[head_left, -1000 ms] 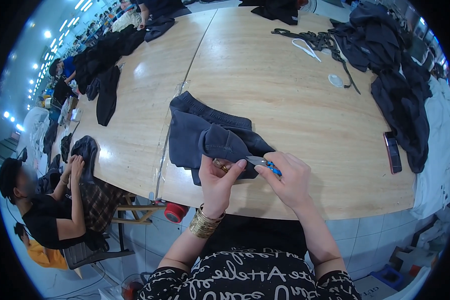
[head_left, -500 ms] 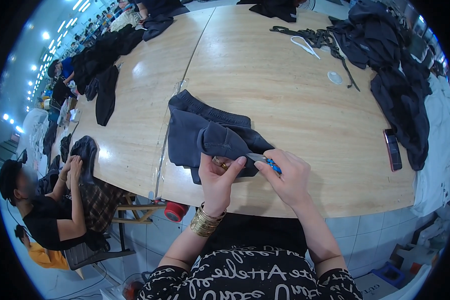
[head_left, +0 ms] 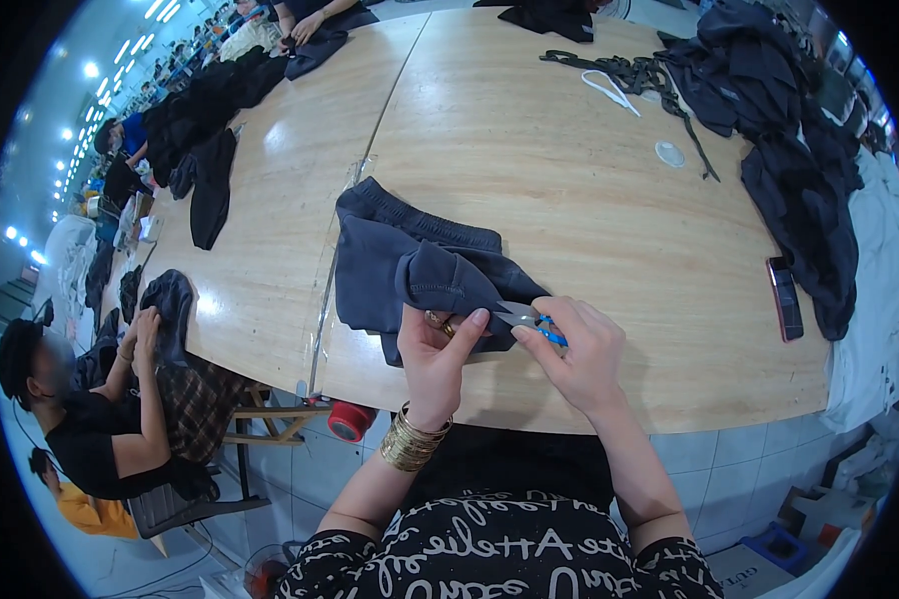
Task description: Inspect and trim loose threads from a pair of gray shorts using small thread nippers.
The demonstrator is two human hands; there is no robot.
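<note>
A dark grey garment with an elastic waistband, like a pair of shorts (head_left: 380,265), lies bunched on the wooden table before me. My left hand (head_left: 435,349) grips its near hem between thumb and fingers, lifting that edge a little. In my right hand (head_left: 579,349) is a small pair of thread snips (head_left: 529,319) with blue handles. Their blades are parted and point left, with the tips at the garment's edge close to my left thumb. Whether a thread lies between the blades is too small to tell.
Dark garments (head_left: 769,150) heap along the right edge near a phone (head_left: 784,299). Farther back lie dark straps (head_left: 629,75), a white loop (head_left: 609,92) and a pale disc (head_left: 669,155). A co-worker (head_left: 100,419) sits at left handling dark cloth; another person's hands (head_left: 305,28) work at the far edge.
The snips' blades have spread apart, and my right hand has shifted very slightly right. My left hand keeps its hold on the shorts. Hands of the person at the far edge have come into view.
</note>
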